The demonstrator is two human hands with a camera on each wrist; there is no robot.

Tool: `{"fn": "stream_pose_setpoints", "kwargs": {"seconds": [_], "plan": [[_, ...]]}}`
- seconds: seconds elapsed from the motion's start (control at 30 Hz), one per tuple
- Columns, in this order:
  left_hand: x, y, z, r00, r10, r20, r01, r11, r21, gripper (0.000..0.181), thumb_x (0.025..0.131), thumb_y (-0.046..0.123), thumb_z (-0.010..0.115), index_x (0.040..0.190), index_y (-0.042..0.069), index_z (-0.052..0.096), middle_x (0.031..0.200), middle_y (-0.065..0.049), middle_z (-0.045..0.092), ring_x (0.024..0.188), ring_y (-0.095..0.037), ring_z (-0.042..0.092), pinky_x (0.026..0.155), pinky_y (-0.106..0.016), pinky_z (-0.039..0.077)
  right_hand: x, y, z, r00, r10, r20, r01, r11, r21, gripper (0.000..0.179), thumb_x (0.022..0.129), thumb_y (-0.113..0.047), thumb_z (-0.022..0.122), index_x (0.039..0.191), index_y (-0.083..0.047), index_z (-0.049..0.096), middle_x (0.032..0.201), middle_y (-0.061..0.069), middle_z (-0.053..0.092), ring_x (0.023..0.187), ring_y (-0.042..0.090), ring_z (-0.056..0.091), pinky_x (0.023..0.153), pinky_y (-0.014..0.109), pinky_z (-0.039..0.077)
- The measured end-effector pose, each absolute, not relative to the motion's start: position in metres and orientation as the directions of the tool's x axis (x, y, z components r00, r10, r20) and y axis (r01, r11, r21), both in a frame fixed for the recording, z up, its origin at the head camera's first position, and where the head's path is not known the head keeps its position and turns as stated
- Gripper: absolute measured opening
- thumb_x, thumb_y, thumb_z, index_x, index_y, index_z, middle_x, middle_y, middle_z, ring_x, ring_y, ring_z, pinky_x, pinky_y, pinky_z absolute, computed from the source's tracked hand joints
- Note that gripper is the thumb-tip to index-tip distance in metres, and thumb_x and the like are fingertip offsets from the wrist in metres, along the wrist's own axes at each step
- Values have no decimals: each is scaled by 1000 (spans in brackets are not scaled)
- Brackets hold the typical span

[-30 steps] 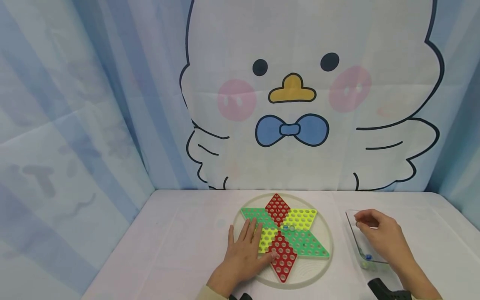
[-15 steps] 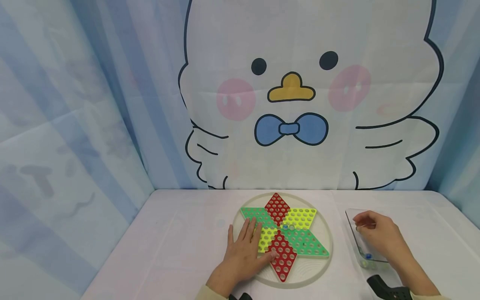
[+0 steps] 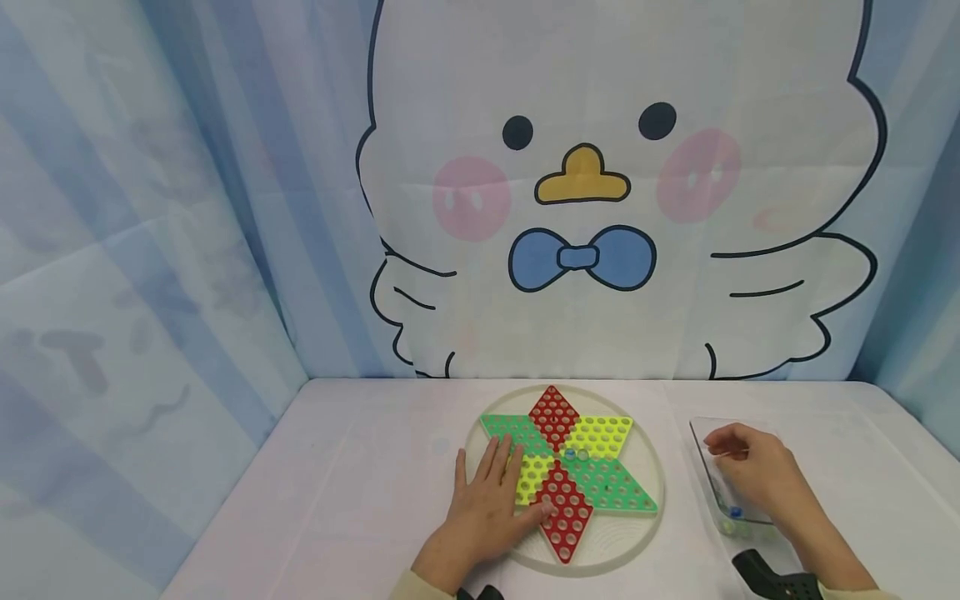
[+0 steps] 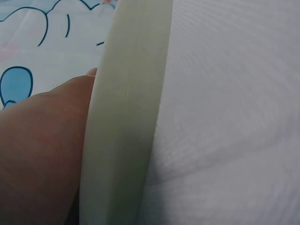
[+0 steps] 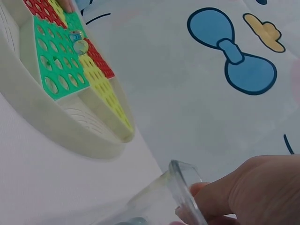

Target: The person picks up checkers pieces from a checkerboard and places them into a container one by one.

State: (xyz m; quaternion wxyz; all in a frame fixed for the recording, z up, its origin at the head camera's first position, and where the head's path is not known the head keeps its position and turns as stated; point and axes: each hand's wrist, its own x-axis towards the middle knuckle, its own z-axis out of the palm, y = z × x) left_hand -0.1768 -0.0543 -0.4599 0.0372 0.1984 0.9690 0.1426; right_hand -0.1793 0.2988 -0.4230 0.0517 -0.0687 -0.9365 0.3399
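My left hand (image 3: 483, 508) lies with fingers spread over the left side of a round Chinese checkers board (image 3: 630, 542), thumb on the lower red point. In the left wrist view, part of that hand (image 4: 47, 150) shows beside the board's pale rim (image 4: 124, 112). Near the star's centre sit a blue marble (image 3: 570, 454) and a clear one (image 3: 583, 455). My right hand (image 3: 761, 467) bends its fingers over a clear plastic box (image 3: 707, 467). Its fingertips (image 5: 183, 215) show through the box wall in the right wrist view; I cannot tell whether they pinch anything.
Another blue marble (image 3: 736, 512) and some pale ones lie in the box's near end. A white cloth covers the table (image 3: 360, 483). Behind it hangs a curtain (image 3: 465, 317) with a printed cartoon bird. A black wrist device (image 3: 772, 577) sits below my right hand.
My right hand has shifted slightly left over the box, its fingers still bent. The left hand and the marbles on the board have kept their places.
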Motion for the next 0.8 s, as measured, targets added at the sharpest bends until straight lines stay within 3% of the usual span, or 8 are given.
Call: {"fn": "stream_pose_setpoints", "kwargs": {"seconds": [0.2,0.43,0.67,0.77,0.8], "plan": [[-178,-55,-462,-919,394,-6,375,880,292,94,91,78,31,159,14,21,168,-7,11,156,-27,6,118,-67,-2,-177,296,-418,-978,191,85,92,758,-646,23,90,1,60,112,5,63,108,26,66,96,38,61,82,53,50],[-175,-55,-460,-917,399,-3,378,871,313,94,91,78,33,159,14,21,168,-8,13,156,-28,7,118,-67,-1,-173,289,-417,-963,182,196,16,772,-636,20,90,-1,61,109,3,65,105,24,69,99,41,63,78,52,54],[-173,-55,-454,-916,401,-14,377,872,313,94,92,78,31,159,12,21,168,-10,14,156,-28,8,118,-67,1,-173,279,-412,-940,163,301,-69,771,-633,20,91,-2,62,111,2,65,108,23,69,101,38,65,84,51,55],[-172,-54,-452,-916,400,-19,376,877,300,93,93,76,33,159,12,22,167,-10,15,156,-28,9,119,-67,3,-174,273,-410,-930,150,335,-104,768,-632,19,92,-3,62,110,0,66,108,21,70,101,36,65,82,45,56],[-172,-55,-451,-917,399,-22,374,878,299,92,93,76,33,159,12,22,168,-9,14,156,-28,8,119,-66,3,-174,271,-409,-927,146,344,-115,765,-634,19,92,-3,63,110,0,66,107,20,70,101,36,65,81,38,57]]}}
